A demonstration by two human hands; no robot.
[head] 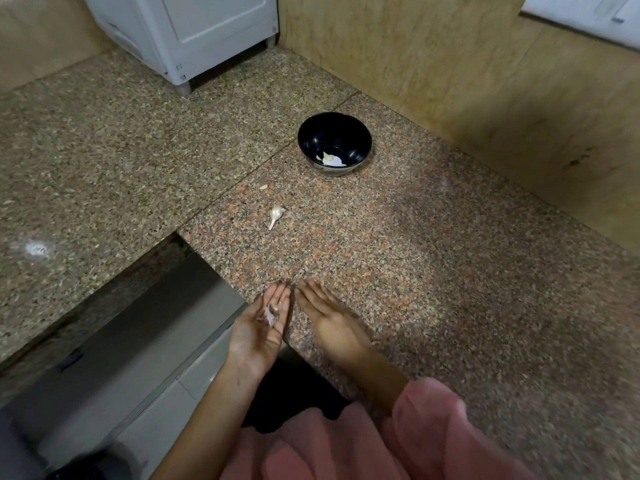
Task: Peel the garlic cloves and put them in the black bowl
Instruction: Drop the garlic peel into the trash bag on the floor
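A black bowl (334,142) stands on the granite counter (415,271) and holds a pale peeled garlic clove. An unpeeled garlic piece with a stalk (275,214) lies on the counter in front of the bowl. A small pale clove piece (264,187) lies a little farther back. My left hand (261,329) is palm up at the counter's front edge, with papery garlic skin (270,315) lying on its fingers. My right hand (325,315) lies palm down on the counter right beside it, fingers straight.
A white appliance (194,32) stands at the back left corner. Beige stone walls (450,64) rise behind and to the right. Below the counter's left cut-out, a grey cabinet top with drawers (138,341) shows. Pink clothing (381,445) fills the bottom.
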